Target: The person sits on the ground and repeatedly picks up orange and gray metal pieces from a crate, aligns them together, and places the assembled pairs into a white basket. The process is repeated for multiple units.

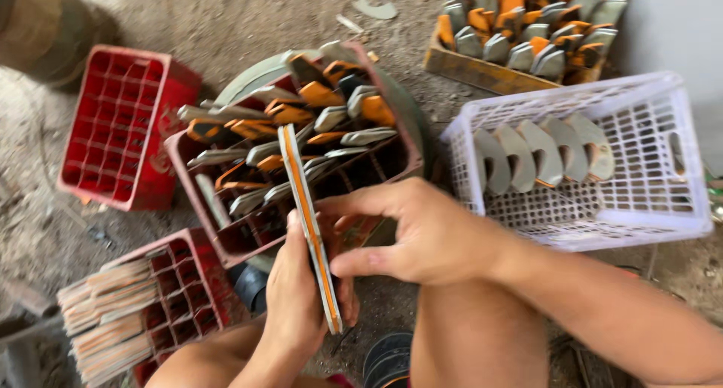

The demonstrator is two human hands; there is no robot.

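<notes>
From the head camera, the left hand grips a long, flat, grey-and-orange curved piece, seen edge-on and standing nearly upright, its lower end sunk in the closed palm and its upper end rising over the red plastic crate of similar grey and orange pieces. The right hand comes in from the right, thumb and fingers bent and partly spread, the fingertips touching the side of the same piece near its middle; whether they pinch it cannot be told. Both hands sit above the person's bare knees, close to the near edge of that crate. To the right stands a white plastic lattice basket holding a row of four grey curved blades leaning against one another. Behind it, a wooden box is packed with more grey and orange pieces. An empty red partitioned crate lies at left, and another red crate holding pale flat strips sits at lower left, all on dusty ground.
</notes>
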